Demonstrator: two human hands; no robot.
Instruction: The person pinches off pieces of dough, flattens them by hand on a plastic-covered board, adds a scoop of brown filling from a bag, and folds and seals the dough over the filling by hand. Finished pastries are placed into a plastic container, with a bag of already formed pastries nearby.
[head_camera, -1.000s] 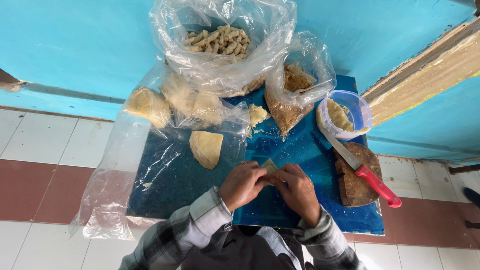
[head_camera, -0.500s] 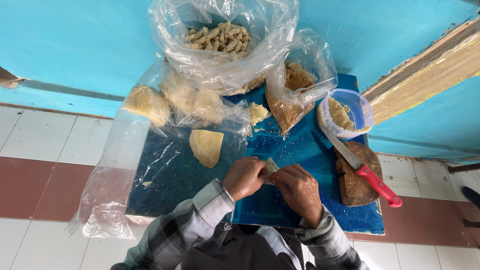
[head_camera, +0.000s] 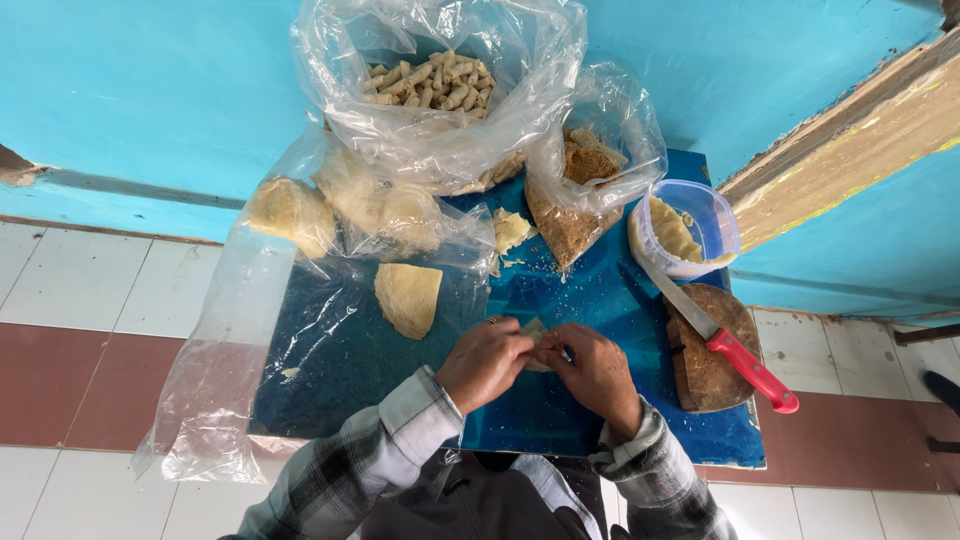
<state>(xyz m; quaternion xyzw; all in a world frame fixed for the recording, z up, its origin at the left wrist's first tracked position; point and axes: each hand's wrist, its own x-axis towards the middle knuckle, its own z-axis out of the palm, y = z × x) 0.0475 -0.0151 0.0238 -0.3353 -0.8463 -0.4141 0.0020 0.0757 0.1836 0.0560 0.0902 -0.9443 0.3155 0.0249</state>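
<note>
Head view: two hands (head_camera: 487, 362) (head_camera: 596, 372) pinch perhaps one dough piece (head_camera: 537, 329).

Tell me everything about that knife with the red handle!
The knife has a long, plain grey blade that looks like metal and a smooth red handle that looks like plastic. It lies flat and slanted: the tip points up-left toward the plastic tub, the handle down-right. Its middle rests on a round brown wooden board, and the handle's end sticks out past the board's edge. No hand touches it.
</note>
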